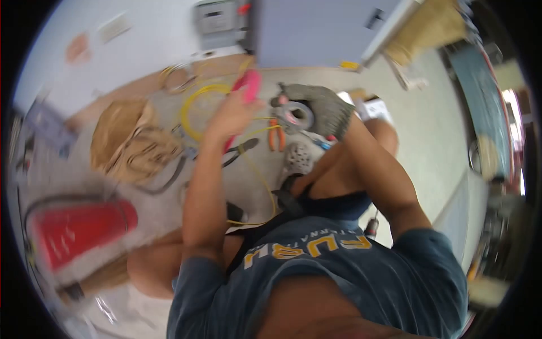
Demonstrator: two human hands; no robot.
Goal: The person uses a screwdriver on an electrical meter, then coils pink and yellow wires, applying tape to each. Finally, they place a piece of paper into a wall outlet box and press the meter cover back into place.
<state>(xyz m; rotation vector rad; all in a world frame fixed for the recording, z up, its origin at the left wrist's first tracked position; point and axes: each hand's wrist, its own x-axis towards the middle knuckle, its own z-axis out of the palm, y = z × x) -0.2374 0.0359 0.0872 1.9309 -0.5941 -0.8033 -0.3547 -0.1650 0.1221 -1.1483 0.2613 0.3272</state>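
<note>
My left hand (230,117), bare, is closed around a bright pink thing (252,87); its curved end shows above the fist and a narrow red-pink part below, blurred by motion. On my right hand (327,107) is a grey knitted glove, its fingers wrapped round a grey roll of tape (305,117) with its hole facing me. Thin yellow wire (259,118) runs between the hands. Under the tape lie orange-handled pliers (276,137) on the floor. A dark-handled tool (247,146) rests near my left wrist.
A yellow wire coil (185,113) lies by the wall, beside a brown bag (135,141). At the left lies a red fire extinguisher (84,231). A grey meter box (217,25) hangs on the wall. My shoe (297,158) is below the tape.
</note>
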